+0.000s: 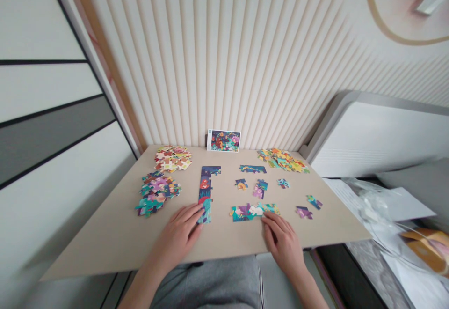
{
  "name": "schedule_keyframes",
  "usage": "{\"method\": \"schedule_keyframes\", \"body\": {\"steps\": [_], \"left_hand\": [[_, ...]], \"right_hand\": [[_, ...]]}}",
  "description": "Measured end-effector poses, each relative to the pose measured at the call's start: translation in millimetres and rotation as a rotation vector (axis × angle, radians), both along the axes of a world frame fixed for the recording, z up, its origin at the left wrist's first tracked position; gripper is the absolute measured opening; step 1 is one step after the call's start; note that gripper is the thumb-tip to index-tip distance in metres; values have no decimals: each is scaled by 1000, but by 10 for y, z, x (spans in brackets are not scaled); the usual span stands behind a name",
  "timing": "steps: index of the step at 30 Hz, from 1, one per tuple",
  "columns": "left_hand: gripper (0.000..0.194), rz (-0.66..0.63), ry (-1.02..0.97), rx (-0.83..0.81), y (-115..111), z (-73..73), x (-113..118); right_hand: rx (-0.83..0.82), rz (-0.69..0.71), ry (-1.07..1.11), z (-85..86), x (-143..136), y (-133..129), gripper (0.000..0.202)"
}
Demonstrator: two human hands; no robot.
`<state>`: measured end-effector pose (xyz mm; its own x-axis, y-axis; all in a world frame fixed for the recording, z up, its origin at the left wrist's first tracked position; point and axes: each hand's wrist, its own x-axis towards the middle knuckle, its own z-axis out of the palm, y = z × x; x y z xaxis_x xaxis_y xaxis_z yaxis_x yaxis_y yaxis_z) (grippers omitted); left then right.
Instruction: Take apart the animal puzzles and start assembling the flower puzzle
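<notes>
My left hand [183, 230] lies with its fingers stretched out, their tips on the lower end of a tall joined jigsaw strip [205, 182]. My right hand [282, 239] has its fingers extended and loosely together, fingertips at the right end of a horizontal joined jigsaw strip [243, 212] with a white rabbit-like figure. Above this strip are a piece with an orange shape [241, 185], a joined purple-and-blue pair [260, 188] and a blue piece [283, 183]. Farther back lies a short dark blue joined strip [252, 169].
Loose jigsaw pieces form a dark multicolored pile [157, 192], a red-and-cream pile [172, 158] and a yellow-orange pile [283, 159]. A purple piece [304, 212] and a blue-green piece [314, 202] lie at the right. A picture card [224, 141] stands against the ribbed wall.
</notes>
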<state>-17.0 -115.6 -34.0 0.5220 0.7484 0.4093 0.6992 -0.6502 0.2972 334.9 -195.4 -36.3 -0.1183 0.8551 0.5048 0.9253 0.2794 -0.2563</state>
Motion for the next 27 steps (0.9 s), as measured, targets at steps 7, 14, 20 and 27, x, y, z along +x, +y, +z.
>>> {"method": "schedule_keyframes", "body": {"steps": [7,14,20,27], "left_hand": [[41,28,0,-21,-33,-4,0],[36,50,-13,-18,-57,-18,-3],[35,46,-30,1,-50,8,9],[36,42,-52,-12,-54,-22,13]], "right_hand": [[25,6,0,3,-1,8,28],[20,-2,-1,13,-12,8,28],[13,12,6,30,16,11,26],[-101,141,-9,264,15,551,26]]}}
